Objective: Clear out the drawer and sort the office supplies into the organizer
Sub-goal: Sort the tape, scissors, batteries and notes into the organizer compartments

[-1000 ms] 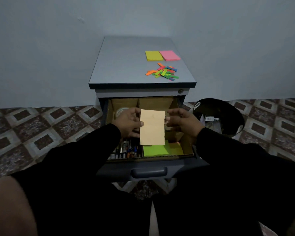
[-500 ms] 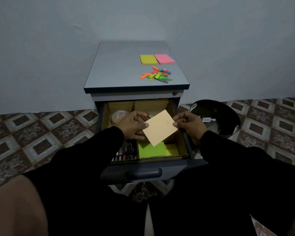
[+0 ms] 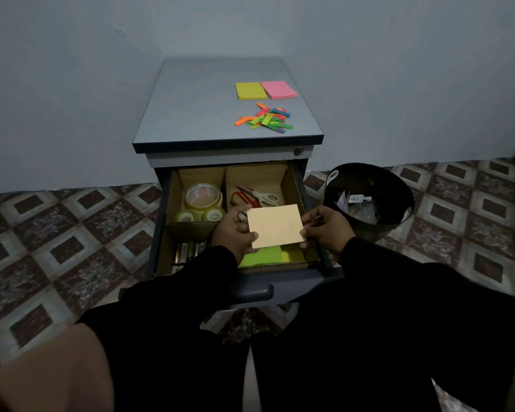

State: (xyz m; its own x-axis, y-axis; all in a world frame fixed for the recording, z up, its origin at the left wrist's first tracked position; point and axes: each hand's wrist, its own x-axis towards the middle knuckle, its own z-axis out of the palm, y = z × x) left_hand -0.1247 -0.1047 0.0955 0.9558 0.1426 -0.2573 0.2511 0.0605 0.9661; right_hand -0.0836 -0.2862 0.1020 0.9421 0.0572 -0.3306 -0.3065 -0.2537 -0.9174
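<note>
While you hold the card by its two short edges — left hand pinching the 9 o'clock side, right hand pinching the 3 o'clock side — it hangs flat over the front right bay of the organizer in the open drawer. Green notes lie directly under it, at 6 o'clock from the card; scissors sit at 12 o'clock, tape rolls at 10 o'clock, batteries at 8 o'clock.

Risks, as I judge them: lower it skewed and a corner may catch the cardboard wall, bending the card; let one side go early and it may swing down and slide under the notes, or land on the scissors in the wrong bay. Your sleeves hang close to the drawer front and could nudge it.

Yellow pad, pink pad and loose flags wait on the cabinet top — unsorted. Print on the batteries and the tag in the bin is too small to read.
</note>
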